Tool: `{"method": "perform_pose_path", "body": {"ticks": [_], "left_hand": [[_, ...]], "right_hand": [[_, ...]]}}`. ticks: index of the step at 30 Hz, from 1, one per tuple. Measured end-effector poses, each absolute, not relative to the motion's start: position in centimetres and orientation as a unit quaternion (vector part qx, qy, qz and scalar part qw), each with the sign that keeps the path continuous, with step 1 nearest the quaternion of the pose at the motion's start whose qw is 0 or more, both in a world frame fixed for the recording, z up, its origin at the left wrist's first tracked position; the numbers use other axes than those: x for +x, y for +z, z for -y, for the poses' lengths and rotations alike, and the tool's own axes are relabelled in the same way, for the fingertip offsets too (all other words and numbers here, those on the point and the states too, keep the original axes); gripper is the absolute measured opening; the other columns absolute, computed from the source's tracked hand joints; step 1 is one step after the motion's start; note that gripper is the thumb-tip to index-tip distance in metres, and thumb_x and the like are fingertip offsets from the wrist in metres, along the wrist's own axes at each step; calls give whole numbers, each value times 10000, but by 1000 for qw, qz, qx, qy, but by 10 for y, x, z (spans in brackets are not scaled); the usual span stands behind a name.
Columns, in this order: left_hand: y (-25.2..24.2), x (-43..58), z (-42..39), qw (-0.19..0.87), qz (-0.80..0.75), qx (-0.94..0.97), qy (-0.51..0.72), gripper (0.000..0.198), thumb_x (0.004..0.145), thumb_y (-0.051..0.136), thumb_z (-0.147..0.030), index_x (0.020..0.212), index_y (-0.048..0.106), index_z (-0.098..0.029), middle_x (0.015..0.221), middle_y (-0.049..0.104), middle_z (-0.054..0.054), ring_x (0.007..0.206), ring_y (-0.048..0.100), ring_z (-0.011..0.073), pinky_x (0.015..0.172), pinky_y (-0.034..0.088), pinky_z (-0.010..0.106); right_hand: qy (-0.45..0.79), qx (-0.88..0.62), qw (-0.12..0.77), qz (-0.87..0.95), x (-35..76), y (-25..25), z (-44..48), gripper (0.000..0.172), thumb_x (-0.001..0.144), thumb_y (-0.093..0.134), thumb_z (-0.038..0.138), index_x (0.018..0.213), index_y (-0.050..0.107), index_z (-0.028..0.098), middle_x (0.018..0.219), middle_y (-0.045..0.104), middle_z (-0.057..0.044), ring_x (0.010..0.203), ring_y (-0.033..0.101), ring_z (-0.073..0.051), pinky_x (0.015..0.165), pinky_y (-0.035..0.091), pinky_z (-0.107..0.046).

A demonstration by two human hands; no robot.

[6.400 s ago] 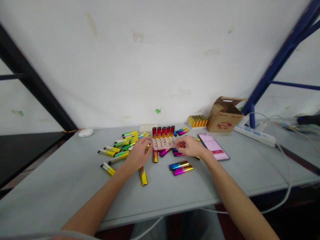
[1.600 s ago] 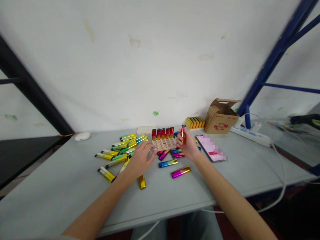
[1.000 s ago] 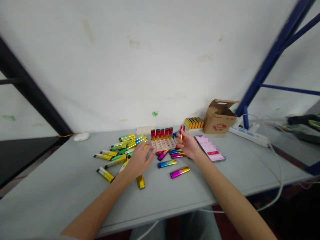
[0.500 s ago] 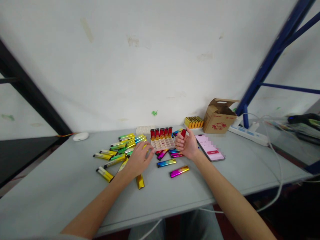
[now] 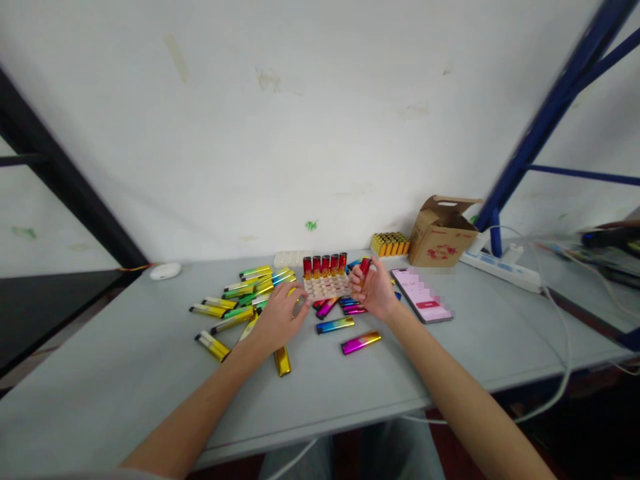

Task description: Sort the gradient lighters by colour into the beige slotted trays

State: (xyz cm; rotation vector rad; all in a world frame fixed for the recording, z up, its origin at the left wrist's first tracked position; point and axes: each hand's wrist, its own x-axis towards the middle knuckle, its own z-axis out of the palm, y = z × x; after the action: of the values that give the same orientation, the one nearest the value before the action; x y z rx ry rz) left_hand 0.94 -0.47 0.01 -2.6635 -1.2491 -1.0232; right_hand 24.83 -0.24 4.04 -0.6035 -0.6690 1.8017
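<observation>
My right hand (image 5: 375, 290) is closed around a red lighter (image 5: 365, 266), held just off the right end of a white tray with round holes (image 5: 327, 288). In the tray's back row several red lighters (image 5: 325, 265) stand upright, their lower ends gold. By the tray's left edge is my left hand (image 5: 285, 312), its fingers curved and apart with nothing seen in them; whether its fingertips touch the tray I cannot tell. Beneath and around that hand lie yellow lighters (image 5: 213, 346) in a loose heap. A blue lighter (image 5: 335, 325) and a purple-gold lighter (image 5: 361, 343) lie in front of the tray.
Against the wall are another white tray (image 5: 293, 259), a block of yellow lighters (image 5: 391, 245) and an open cardboard box (image 5: 442, 233). A phone (image 5: 423, 295) lies right of my right hand. Farther right are a power strip (image 5: 501, 270) and a white cable (image 5: 564, 360).
The view has shifted slightly. The red lighter in my right hand has tipped a little and sits slightly lower in the fingers. My left hand has stayed by the tray.
</observation>
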Motion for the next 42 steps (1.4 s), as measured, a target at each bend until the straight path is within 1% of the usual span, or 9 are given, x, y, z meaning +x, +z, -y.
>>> {"method": "perform_pose_path", "body": {"ticks": [2, 6, 12, 18, 22, 25, 32, 37, 42], "left_hand": [[0, 9, 5, 16, 400, -857, -325, 224, 947, 441, -296, 973, 618, -162, 1119, 596, 133, 1108, 537, 270, 982, 455, 483], [0, 9, 5, 14, 396, -861, -318, 196, 938, 458, -279, 982, 612, -166, 1126, 593, 130, 1103, 538, 265, 974, 460, 481], [2, 10, 7, 14, 395, -858, -328, 164, 919, 476, -250, 967, 616, -181, 1126, 597, 120, 1108, 539, 261, 986, 454, 478], [1, 10, 6, 12, 396, -855, -334, 171, 920, 476, -276, 948, 622, -192, 1114, 601, 111, 1093, 548, 260, 976, 461, 471], [2, 9, 5, 10, 398, -851, -343, 194, 925, 468, -297, 937, 627, -186, 1112, 600, 116, 1100, 545, 269, 986, 454, 487], [3, 9, 6, 11, 398, -850, -344, 198, 928, 466, -298, 940, 629, -185, 1115, 597, 116, 1103, 543, 268, 988, 452, 489], [4, 10, 7, 12, 399, -850, -344, 214, 934, 448, -304, 930, 628, -188, 1103, 601, 117, 1100, 545, 266, 984, 455, 485], [4, 10, 7, 9, 405, -850, -337, 216, 927, 456, -317, 943, 629, -189, 1100, 602, 118, 1098, 546, 270, 985, 453, 492], [3, 10, 6, 2, 406, -846, -346, 210, 925, 461, -318, 935, 633, -197, 1101, 606, 110, 1111, 544, 266, 993, 451, 485]], "right_hand": [[755, -243, 537, 285, 249, 40, 3, 454, 861, 391, 599, 645, 401, 201, 564, 397, 34, 444, 327, -83, 355, 186, -158], [762, -239, 526, 294, 250, 40, 3, 414, 830, 448, 566, 639, 395, 202, 568, 404, 35, 445, 309, -80, 354, 184, -155], [758, -257, 507, 321, 246, 40, 5, 394, 831, 414, 532, 625, 411, 196, 550, 403, 22, 443, 316, -87, 369, 205, -169], [747, -276, 509, 326, 242, 41, 6, 445, 842, 406, 581, 674, 504, 180, 527, 410, 20, 436, 321, -90, 378, 199, -174], [744, -273, 520, 319, 242, 42, 7, 483, 850, 390, 612, 681, 518, 178, 517, 415, 22, 432, 320, -87, 374, 200, -169], [751, -259, 518, 317, 243, 42, 7, 455, 859, 399, 581, 647, 478, 186, 496, 389, 31, 423, 289, -83, 368, 194, -163], [778, -250, 494, 299, 246, 38, 4, 420, 868, 352, 517, 578, 321, 214, 469, 235, 75, 393, 143, -71, 343, 159, -168], [742, -290, 534, 282, 247, 40, 2, 355, 861, 334, 444, 587, 301, 220, 479, 218, 83, 385, 130, -71, 337, 128, -170], [704, -301, 580, 279, 250, 45, 1, 321, 841, 360, 419, 595, 285, 226, 474, 220, 84, 382, 147, -76, 329, 118, -166]]}}
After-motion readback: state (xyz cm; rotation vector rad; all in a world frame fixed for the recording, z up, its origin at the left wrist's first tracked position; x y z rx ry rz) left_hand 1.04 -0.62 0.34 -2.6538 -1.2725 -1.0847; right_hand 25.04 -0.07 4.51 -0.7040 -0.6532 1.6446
